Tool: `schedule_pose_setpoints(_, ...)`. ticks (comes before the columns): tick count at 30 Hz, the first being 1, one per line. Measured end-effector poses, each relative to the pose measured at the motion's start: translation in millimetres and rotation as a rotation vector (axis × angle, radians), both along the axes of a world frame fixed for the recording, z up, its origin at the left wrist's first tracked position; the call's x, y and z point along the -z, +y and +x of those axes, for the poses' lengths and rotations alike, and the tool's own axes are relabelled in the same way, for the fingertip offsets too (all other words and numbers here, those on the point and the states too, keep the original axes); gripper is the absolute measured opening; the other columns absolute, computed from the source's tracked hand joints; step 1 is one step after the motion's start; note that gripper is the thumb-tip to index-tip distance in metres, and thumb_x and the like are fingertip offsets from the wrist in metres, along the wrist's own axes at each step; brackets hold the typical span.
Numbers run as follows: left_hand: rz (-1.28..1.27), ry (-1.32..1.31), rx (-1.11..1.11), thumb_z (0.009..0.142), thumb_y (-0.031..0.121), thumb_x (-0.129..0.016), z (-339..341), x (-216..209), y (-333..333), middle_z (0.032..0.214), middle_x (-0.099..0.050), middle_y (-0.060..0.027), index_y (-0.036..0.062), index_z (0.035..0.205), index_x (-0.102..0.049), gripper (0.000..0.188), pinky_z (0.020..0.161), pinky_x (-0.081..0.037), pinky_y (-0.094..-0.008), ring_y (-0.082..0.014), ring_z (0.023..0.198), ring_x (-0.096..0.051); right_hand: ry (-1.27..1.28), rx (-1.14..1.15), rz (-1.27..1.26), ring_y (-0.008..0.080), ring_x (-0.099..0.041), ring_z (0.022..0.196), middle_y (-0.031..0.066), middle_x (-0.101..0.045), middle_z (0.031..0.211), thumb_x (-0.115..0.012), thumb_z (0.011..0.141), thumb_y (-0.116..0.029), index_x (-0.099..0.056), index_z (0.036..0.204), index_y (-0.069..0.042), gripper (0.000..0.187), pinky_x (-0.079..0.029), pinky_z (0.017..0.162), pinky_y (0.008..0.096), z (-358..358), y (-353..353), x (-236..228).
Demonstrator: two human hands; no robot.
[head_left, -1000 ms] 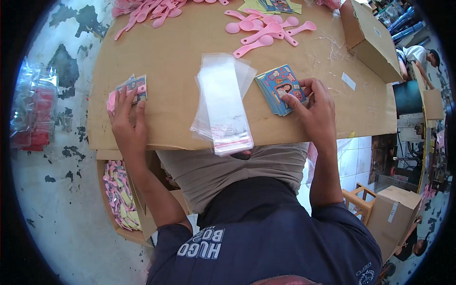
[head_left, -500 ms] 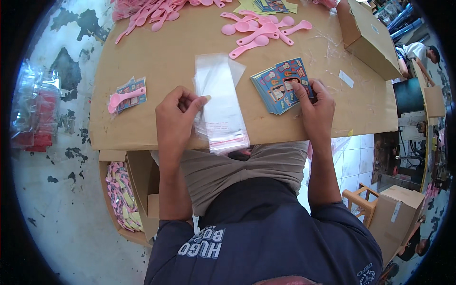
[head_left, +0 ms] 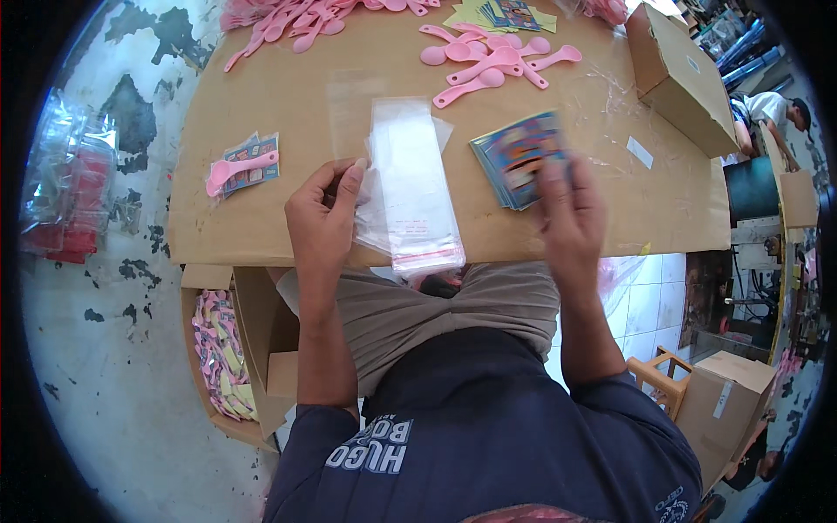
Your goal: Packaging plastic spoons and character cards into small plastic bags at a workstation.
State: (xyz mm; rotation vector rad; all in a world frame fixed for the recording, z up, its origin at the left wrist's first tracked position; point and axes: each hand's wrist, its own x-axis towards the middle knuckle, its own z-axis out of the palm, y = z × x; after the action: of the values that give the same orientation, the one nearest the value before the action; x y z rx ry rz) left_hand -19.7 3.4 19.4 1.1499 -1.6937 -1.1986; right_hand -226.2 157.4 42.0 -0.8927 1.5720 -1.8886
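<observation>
My left hand pinches the edge of a thin clear plastic bag with thumb and forefinger. Beside it lies a stack of clear bags, its flap ends slightly over the table's near edge. Farther right, my right hand grips a colourful printed card between thumb and fingers. That card and hand are smeared by motion. Under it sits a stack of blue cards, fanned a little to the left. On the left of the table rests a pink spoon on bagged cards.
Pink spoons are heaped at the table's far middle, more at far left. Yellow and blue cards lie behind. A cardboard box stands far right. Below left, an open box holds packed spoons. Another person is at far right.
My left hand has drawn a clear bag leftward from the stack, and it now stands out past the fingertips. My right hand has shifted slightly, the card moving with it.
</observation>
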Motion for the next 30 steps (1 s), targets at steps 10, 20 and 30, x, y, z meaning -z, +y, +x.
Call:
schedule_pose_setpoints(10, 0.05, 0.624, -0.078, 0.104, 0.016, -0.06, 33, 20, -18, 0.09, -0.069, -0.0037, 0.0004, 0.121, -0.061, 0.023, 0.063, -0.044, -0.0202, -0.0061, 0.073, -0.057, 0.64, -0.405, 0.273, 0.0398, -0.062, 0.066, 0.0196, -0.063, 0.073, -0.062, 0.1, -0.019, -0.059, 0.096, -0.001, 0.019, -0.045, 0.061, 0.0461, 44, -33, 0)
schedule_pose_setpoints(20, 0.371, 0.962, 0.061, 0.101, 0.009, -0.063, 32, 10, -8, 0.117, -0.071, -0.0178, -0.0008, 0.128, -0.06, 0.029, 0.093, -0.061, -0.0319, -0.023, 0.107, -0.071, 0.358, -0.292, 0.137, 0.0121, -0.057, 0.064, 0.0086, -0.064, 0.072, -0.067, 0.098, -0.013, -0.066, 0.103, 0.001, 0.016, -0.044, 0.058, 0.0291, 38, -32, 13)
schedule_pose_setpoints(30, 0.381, 0.966, 0.105, 0.104, 0.017, -0.059, -3, -9, 23, 0.12, -0.069, -0.0233, -0.007, 0.126, -0.061, 0.032, 0.099, -0.057, -0.0411, -0.0304, 0.112, -0.07, 0.133, -0.321, 0.172, 0.0029, -0.05, 0.066, -0.0029, -0.06, 0.075, -0.069, 0.099, -0.016, -0.066, 0.103, 0.001, 0.017, -0.039, 0.057, 0.0224, 43, -30, 4)
